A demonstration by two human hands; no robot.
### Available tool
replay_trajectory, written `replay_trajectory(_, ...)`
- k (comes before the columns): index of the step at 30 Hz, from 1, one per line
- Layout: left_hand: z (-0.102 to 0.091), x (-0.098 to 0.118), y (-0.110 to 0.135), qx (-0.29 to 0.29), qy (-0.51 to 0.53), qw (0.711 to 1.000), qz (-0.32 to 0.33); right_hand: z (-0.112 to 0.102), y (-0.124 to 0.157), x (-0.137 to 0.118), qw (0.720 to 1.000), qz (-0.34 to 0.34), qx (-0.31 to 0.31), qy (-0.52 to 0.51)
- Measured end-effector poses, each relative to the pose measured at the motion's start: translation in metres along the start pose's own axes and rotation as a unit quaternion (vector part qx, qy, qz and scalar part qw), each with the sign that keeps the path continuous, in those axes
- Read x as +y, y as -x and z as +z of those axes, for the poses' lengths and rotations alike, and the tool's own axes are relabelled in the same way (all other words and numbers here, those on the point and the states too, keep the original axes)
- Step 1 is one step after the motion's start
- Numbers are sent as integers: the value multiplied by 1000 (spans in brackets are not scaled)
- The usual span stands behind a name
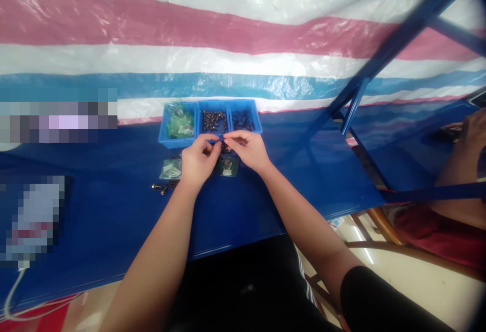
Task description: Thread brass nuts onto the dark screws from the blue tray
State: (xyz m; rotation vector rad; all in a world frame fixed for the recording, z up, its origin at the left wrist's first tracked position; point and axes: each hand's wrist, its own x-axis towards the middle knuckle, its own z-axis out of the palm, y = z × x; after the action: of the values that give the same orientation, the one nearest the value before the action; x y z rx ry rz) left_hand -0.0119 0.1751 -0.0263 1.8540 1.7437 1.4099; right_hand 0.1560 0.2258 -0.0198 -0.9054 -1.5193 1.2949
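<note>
My left hand [200, 161] and my right hand [248, 151] meet just in front of three joined blue bins. Each hand's thumb and fingers are drawn together; whatever lies between them is too small to make out. Small clear bags with pale pieces fill the left bin [176, 143], under a greenish sheen. Small brass-and-dark metal fittings [215, 121] lie in the middle bin, and dark screw-like parts [243, 120] in the right one. A small bag [228, 167] rests below my right hand, another bag [170, 169] beside my left wrist. Loose metal fittings [158, 189] lie nearby.
A blue table [235, 205] carries everything, with a striped plastic sheet [190, 23] behind. Blue metal frame bars [379, 64] rise at the right. Beyond them is another person's arm [463, 155]. At left, a pixelated device [38, 215] has a white cable [13, 291].
</note>
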Motion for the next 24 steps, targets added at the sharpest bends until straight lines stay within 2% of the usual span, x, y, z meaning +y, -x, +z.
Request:
replay_trajectory(15, 1, -1, 0, 1, 3, 1000, -4, -1, -1, 1, 999, 12, 7, 30)
replay_trajectory(24, 2, -1, 0, -5, 6, 1000, -17, -16, -7, -11, 990, 52, 134, -15)
